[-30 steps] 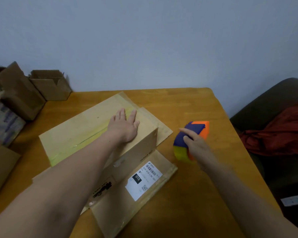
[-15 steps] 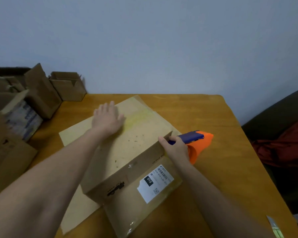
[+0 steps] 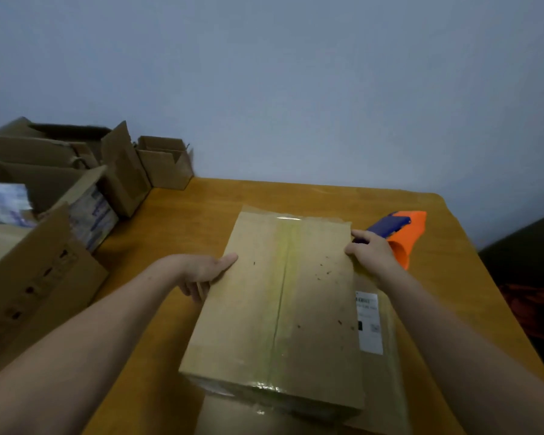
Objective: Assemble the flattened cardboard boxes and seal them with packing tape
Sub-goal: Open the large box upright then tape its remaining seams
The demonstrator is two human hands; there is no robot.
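A brown cardboard box (image 3: 311,293) lies in the middle of the wooden table (image 3: 201,221), its closed top seam running away from me under yellowish clear tape. My left hand (image 3: 201,271) grips the box's left edge, thumb on top. My right hand (image 3: 371,252) is at the far right corner of the box and holds the blue handle of the orange tape dispenser (image 3: 409,233). A white shipping label (image 3: 369,324) shows on the cardboard at the box's right side.
Several open and flattened cardboard boxes (image 3: 44,277) crowd the table's left side, with a small open box (image 3: 165,161) against the wall. A dark chair (image 3: 522,240) with red cloth (image 3: 534,302) stands past the table's right edge.
The box has turned so its taped seam points away from me. My left hand went from pressing on the top to gripping the left edge. My right hand picked up the dispenser and came to the box.
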